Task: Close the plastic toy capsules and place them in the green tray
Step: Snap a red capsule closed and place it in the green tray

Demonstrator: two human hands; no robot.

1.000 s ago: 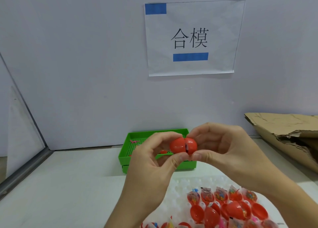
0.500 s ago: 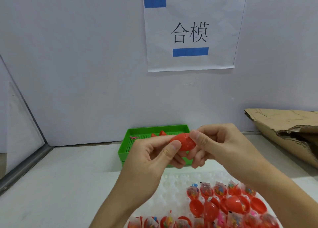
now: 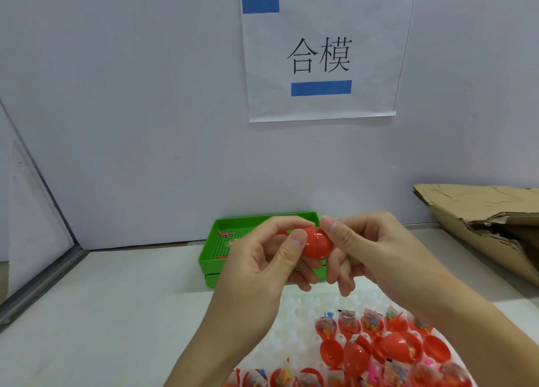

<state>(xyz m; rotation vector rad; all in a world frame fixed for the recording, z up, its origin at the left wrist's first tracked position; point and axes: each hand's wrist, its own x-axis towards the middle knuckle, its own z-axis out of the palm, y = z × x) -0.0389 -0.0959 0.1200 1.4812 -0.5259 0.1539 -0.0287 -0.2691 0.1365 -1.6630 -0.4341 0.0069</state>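
A red plastic capsule (image 3: 316, 243), its two halves joined, is held between both hands in front of the green tray (image 3: 214, 242). My left hand (image 3: 262, 270) pinches its left end with thumb and fingers. My right hand (image 3: 370, 249) holds its right end with curled fingers. The tray stands against the back wall with a few small red and pink pieces on its perforated floor, partly hidden by my hands. Several open red capsule halves with packaged toys (image 3: 379, 348) sit on a white holder (image 3: 300, 313) near me.
A torn cardboard box (image 3: 481, 223) lies at the right. A paper sign (image 3: 320, 54) hangs on the back wall. A metal rail (image 3: 38, 287) edges the white table on the left.
The two capsule halves, slightly parted a second ago, are now pressed together into one egg shape. Both hands have dropped a little and stay on the capsule.
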